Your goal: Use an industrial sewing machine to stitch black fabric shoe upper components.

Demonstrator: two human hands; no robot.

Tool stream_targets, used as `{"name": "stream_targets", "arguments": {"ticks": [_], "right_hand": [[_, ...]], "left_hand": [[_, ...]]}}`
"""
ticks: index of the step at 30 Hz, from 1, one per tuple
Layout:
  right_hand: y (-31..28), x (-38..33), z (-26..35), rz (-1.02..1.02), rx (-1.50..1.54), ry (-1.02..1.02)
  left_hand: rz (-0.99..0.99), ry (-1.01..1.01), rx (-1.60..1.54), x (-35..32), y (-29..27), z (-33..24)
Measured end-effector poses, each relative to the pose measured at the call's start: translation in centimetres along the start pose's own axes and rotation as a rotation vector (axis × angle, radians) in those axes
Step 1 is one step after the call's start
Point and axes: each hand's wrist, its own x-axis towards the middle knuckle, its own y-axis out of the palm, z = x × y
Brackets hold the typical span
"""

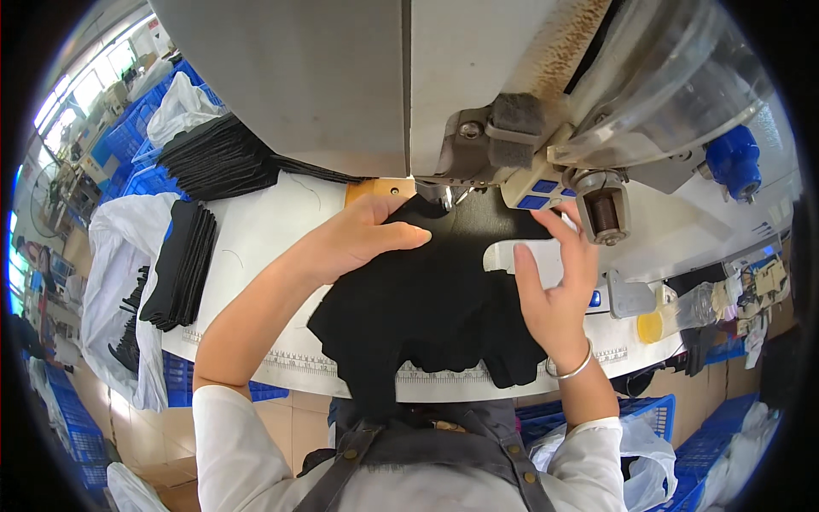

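Observation:
A black fabric piece [426,294] lies under the sewing machine's presser foot [450,198] and hangs over the table's front edge. My left hand [367,235] rests on the fabric's left side, its thumb stretched to the right; its fingertips are partly hidden near the machine head. My right hand [559,294] is at the fabric's right side, thumb and fingers spread, with the fingertips close beneath the machine's blue-buttoned panel [535,194]. Neither hand shows a grip on anything. A metal bangle [573,365] circles my right wrist.
Stacks of black cut pieces lie at the left: one fanned stack [222,158] and one upright bundle [181,264] beside a white plastic bag [107,294]. A thread bobbin [604,213] hangs at the machine's right. Blue crates [657,414] stand below the table.

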Motion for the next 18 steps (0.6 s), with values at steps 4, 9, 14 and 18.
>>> {"name": "stream_targets", "arguments": {"ticks": [4,9,14,18], "right_hand": [[-0.7,-1.1,1.2,0.021,-0.017,-0.099],[-1.4,-2.9,3.1,0.198,0.270,0.043],[-1.6,-4.5,5.0,0.406,0.710,0.326],[-2.1,-4.5,4.9,0.495,0.597,0.290]], "left_hand": [[-0.038,0.017,-0.142,-0.1,1.0,0.3],[-0.137,0.090,-0.189,-0.1,2.3,1.1],[-0.231,0.092,-0.003,-0.3,2.8,1.6],[-0.114,0.105,-0.083,-1.2,2.0,1.7]]}}
